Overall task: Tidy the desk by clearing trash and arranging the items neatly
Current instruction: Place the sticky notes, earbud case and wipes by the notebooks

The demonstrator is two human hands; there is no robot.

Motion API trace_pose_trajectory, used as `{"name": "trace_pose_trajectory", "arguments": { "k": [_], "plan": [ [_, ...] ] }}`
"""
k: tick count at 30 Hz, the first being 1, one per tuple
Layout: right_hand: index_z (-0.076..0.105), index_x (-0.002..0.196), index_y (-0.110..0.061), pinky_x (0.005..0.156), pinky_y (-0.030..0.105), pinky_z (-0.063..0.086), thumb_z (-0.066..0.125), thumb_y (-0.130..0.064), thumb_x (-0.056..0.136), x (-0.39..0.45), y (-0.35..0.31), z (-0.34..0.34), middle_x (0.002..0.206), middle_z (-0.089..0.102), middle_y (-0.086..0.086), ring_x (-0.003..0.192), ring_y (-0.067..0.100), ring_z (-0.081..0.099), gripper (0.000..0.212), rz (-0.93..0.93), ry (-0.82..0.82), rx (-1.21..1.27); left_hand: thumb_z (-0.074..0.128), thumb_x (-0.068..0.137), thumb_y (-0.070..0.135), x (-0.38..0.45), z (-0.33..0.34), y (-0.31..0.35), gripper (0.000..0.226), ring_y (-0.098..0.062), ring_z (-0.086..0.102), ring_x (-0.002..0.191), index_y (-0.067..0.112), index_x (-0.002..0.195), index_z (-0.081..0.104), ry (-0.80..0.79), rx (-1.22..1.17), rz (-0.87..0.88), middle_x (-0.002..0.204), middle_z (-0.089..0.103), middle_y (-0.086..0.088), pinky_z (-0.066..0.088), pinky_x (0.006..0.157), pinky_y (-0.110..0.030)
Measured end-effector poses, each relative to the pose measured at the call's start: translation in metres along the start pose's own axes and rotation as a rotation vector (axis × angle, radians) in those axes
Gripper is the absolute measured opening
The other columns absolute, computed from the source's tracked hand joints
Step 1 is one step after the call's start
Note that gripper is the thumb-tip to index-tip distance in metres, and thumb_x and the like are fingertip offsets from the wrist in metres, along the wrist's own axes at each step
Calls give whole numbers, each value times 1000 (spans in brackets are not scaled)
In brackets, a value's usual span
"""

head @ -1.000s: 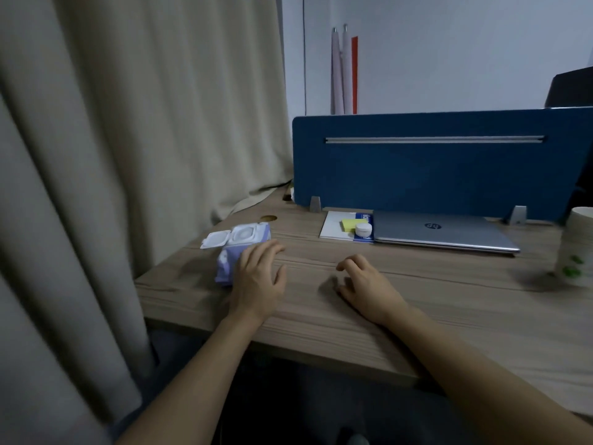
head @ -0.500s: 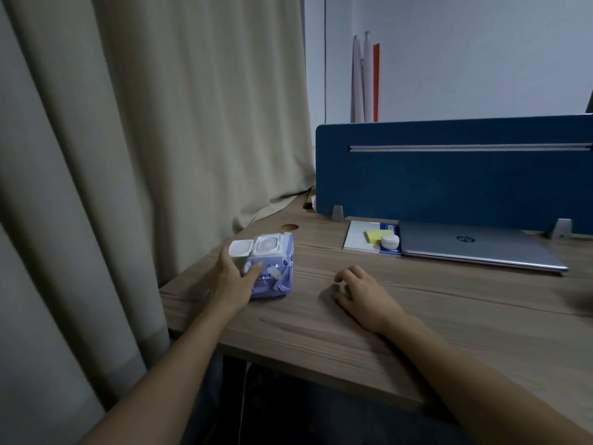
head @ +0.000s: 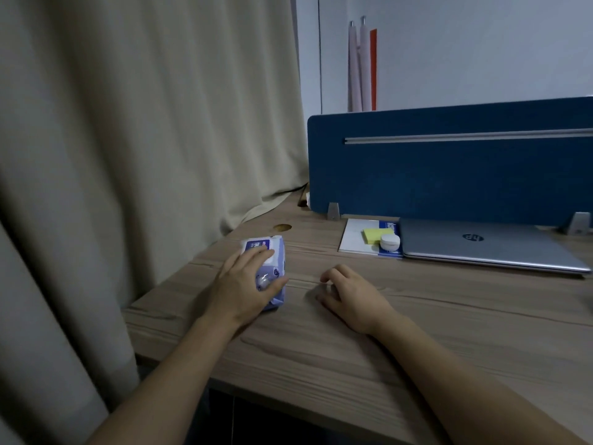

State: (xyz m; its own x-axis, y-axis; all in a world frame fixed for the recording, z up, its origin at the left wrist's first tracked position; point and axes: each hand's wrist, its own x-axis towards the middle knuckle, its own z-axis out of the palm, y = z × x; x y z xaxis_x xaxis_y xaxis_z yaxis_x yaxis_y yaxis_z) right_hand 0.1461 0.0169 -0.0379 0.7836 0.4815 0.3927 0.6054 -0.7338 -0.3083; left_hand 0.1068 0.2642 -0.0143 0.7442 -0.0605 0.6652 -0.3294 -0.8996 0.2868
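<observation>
A purple and white pack of wet wipes (head: 278,264) lies flat on the wooden desk (head: 449,332) near its left edge. My left hand (head: 244,287) rests on top of the pack, fingers over its white lid and thumb against its right side. My right hand (head: 351,297) lies palm down on the desk to the right of the pack, fingers loosely curled, holding nothing. Further back a white notebook (head: 354,239) carries a yellow sticky pad (head: 375,235) and a small white round container (head: 390,241).
A closed silver laptop (head: 487,247) lies against the blue divider panel (head: 449,168) at the back. A beige curtain (head: 144,139) hangs along the left desk edge. A round cable hole (head: 282,227) sits behind the wipes.
The wipes pack stood on its side with the lid flap open; now it lies flat with the lid down under my left hand. The view has shifted left. My right hand stayed put.
</observation>
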Motion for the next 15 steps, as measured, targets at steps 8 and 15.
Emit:
{"name": "trace_pose_trajectory", "arguments": {
  "k": [8,15],
  "plan": [
    [52,122,-24,84,35,51,52,-48,95,-4,16,-10,125,51,-1,103,18,57,37,22,25,13,61,74,62,12,15,10,67,-22,50,121,20,126,59,-35,-5,38,130,59,3,43,100,-37],
    [51,127,-22,89,36,49,48,-47,96,-6,52,-31,127,52,0,106,17,54,39,132,20,-98,58,73,64,24,43,21,72,-22,45,124,23,131,54,-19,-17,25,133,56,8,45,98,-39]
  ]
}}
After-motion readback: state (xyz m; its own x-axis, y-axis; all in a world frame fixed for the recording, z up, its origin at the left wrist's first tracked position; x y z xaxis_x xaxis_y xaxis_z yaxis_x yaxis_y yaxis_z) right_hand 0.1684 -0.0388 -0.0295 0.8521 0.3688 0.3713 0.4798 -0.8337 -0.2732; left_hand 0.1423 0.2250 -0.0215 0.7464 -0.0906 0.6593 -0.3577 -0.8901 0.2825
